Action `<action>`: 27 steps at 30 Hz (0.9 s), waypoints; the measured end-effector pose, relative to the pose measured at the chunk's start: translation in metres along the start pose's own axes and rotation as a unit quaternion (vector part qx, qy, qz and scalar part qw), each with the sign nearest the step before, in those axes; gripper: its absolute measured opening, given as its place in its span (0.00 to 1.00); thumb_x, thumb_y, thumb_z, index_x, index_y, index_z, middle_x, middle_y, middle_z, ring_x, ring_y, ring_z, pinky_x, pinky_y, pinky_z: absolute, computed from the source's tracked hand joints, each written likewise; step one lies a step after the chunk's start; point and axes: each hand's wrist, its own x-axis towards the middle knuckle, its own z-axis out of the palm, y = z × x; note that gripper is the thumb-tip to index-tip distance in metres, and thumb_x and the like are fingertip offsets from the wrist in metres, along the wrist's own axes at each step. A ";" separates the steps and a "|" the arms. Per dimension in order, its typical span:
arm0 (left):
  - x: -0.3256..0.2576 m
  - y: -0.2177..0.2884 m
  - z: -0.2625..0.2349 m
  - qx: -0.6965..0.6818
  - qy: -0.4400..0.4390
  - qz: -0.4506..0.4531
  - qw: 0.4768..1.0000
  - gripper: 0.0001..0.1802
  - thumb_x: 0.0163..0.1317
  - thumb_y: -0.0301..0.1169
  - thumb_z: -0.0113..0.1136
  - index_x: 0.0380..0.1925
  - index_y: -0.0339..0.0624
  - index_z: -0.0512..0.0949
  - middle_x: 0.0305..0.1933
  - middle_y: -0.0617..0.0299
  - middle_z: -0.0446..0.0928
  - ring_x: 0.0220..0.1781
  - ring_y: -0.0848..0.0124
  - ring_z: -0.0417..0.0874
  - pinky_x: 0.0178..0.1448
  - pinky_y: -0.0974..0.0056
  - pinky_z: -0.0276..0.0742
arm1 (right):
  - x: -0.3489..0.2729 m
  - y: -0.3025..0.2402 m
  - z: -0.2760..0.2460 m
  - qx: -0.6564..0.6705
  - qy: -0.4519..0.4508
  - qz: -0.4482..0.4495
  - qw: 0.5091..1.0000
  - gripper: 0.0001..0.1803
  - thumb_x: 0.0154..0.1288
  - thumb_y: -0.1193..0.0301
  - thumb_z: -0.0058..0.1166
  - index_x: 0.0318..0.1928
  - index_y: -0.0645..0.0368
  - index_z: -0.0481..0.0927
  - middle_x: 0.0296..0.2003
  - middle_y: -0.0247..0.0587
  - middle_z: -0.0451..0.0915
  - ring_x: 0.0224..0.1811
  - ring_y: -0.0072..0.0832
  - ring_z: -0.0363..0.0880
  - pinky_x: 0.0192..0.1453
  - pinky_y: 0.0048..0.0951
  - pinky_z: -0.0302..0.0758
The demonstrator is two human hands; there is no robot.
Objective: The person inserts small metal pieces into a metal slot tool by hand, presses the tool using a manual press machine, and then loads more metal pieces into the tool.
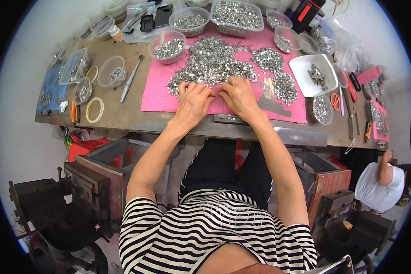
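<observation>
A wide heap of small silver metal pieces [210, 59] covers much of a pink mat [157, 98]. My left hand [192, 104] rests at the heap's near edge, fingers curled down and thumb drawn in to them. Close on its right, my right hand [240, 99] is bent the same way, with thumb and forefinger together. The two thumbs nearly meet. Any piece between the fingertips is too small or hidden to make out. Below my right wrist, a narrow dark metal bar [230, 119] lies along the table's front edge.
Clear tubs of silver pieces [236, 18] line the back. At right are a white tray [301, 75], orange-handled scissors [335, 101] and a flat metal strip [275, 108]. At left lie a toothbrush-like tool [131, 78], tape roll [95, 110] and pliers [73, 112]. Another person [380, 185] sits far right.
</observation>
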 end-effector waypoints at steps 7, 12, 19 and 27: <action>-0.003 0.005 -0.003 0.011 -0.021 0.010 1.000 0.04 0.63 0.27 0.66 0.37 0.44 0.82 0.36 0.63 0.78 0.44 0.63 0.78 0.60 0.52 0.63 | -0.010 -0.012 -0.041 0.076 0.038 0.019 0.996 0.03 0.64 0.75 0.61 0.37 0.61 0.81 0.34 0.43 0.79 0.39 0.41 0.79 0.48 0.39 0.71; -0.015 0.049 -0.004 -0.239 -0.011 -0.109 0.965 0.03 0.65 0.24 0.61 0.38 0.41 0.79 0.33 0.58 0.79 0.40 0.57 0.78 0.51 0.54 0.69 | -0.063 -0.019 -0.065 0.164 0.007 0.097 0.982 0.03 0.65 0.79 0.60 0.38 0.63 0.80 0.35 0.44 0.78 0.40 0.43 0.76 0.47 0.41 0.71; -0.026 0.072 0.024 -0.210 0.072 -0.027 0.975 0.08 0.61 0.21 0.63 0.40 0.40 0.78 0.42 0.56 0.80 0.46 0.55 0.78 0.55 0.55 0.69 | -0.080 -0.028 -0.051 0.139 0.070 0.066 0.986 0.05 0.61 0.80 0.63 0.37 0.63 0.80 0.37 0.43 0.78 0.40 0.43 0.75 0.46 0.40 0.72; -0.030 0.071 0.029 -0.176 0.062 -0.019 0.982 0.09 0.60 0.21 0.65 0.40 0.38 0.77 0.43 0.54 0.80 0.46 0.53 0.79 0.54 0.51 0.72 | -0.078 -0.034 -0.048 0.038 0.079 0.021 0.996 0.08 0.59 0.80 0.65 0.38 0.62 0.81 0.37 0.43 0.80 0.40 0.43 0.78 0.45 0.41 0.73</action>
